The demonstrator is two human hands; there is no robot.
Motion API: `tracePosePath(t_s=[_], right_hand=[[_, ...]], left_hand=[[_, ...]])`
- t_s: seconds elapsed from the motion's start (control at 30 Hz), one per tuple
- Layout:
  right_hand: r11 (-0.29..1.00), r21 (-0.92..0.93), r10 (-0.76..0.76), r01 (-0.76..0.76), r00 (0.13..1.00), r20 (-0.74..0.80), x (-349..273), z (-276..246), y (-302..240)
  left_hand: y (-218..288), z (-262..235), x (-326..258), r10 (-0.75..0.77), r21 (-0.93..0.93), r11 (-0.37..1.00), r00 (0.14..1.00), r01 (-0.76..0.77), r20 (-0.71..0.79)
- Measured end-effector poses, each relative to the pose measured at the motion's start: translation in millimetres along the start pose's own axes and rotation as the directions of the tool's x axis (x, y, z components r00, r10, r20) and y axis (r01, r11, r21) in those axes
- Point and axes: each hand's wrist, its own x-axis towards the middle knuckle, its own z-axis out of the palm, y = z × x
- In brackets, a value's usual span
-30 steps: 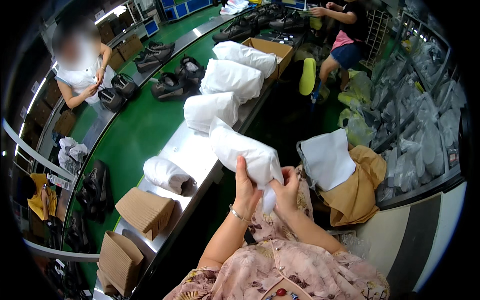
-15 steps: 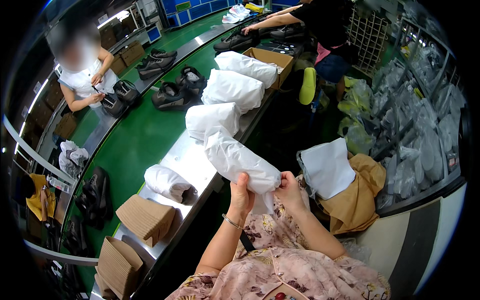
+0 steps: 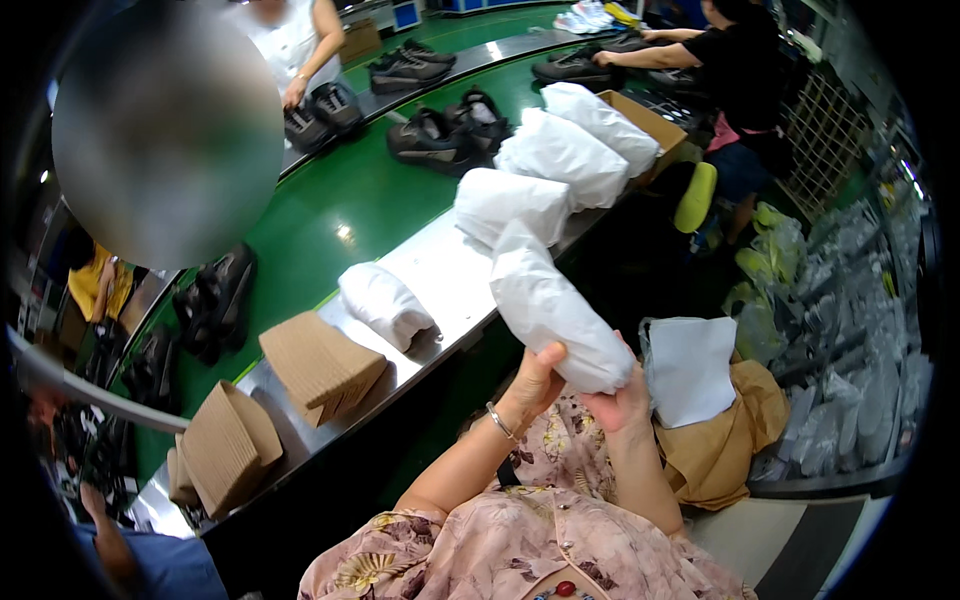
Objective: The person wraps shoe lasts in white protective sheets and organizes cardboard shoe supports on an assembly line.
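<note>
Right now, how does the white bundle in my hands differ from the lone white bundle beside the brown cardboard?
Your left hand and right hand grip the held bundle; the lone bundle lies on the metal surface. The held bundle looks longer than the lone bundle. Both have wrinkled white wrapping.

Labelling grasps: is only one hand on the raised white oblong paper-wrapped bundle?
No, the left hand and right hand both hold the white oblong paper-wrapped bundle.

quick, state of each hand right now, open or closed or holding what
Left hand: closed on the white-wrapped bundle, thumb side up.
Right hand: closed on the near end of the same bundle.
</note>
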Motion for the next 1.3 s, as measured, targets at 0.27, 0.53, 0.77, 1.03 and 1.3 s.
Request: tracePosePath(t_s=[0.27, 0.53, 0.77, 1.03, 1.3], right_hand=[[0.793, -0.566, -0.202, 0.226, 0.974, 0.105, -13.0, 13.5, 30.7], [0.317, -0.538, 0.106, 0.781, 0.535, 0.838, -29.0, 89.5, 100.2], [0.393, -0.710, 0.191, 0.584, 0.704, 0.684, -22.5, 109.3, 226.7], [0.580, -0.752, 0.161, 0.314, 0.860, 0.484, -21.8, 117.2, 292.9], [0.178, -0.864, 0.162, 0.470, 0.852, 0.497, -6.1, 115.1, 341.0]], left_hand=[[46.2, 16.4, -43.7, 0.240, 0.149, 0.961, 0.970, -0.232, -0.036], [127.7, -13.5, -140.2, 0.473, 0.230, 0.868, 0.873, -0.439, -0.117], [159.2, -54.1, -221.4, 0.673, 0.340, 0.738, 0.599, -0.583, -0.433], [142.3, -163.5, -241.3, 0.731, 0.633, 0.676, 0.243, -0.377, -0.637], [146.5, -155.5, -244.7, 0.747, 0.665, 0.658, 0.195, -0.354, -0.635]])
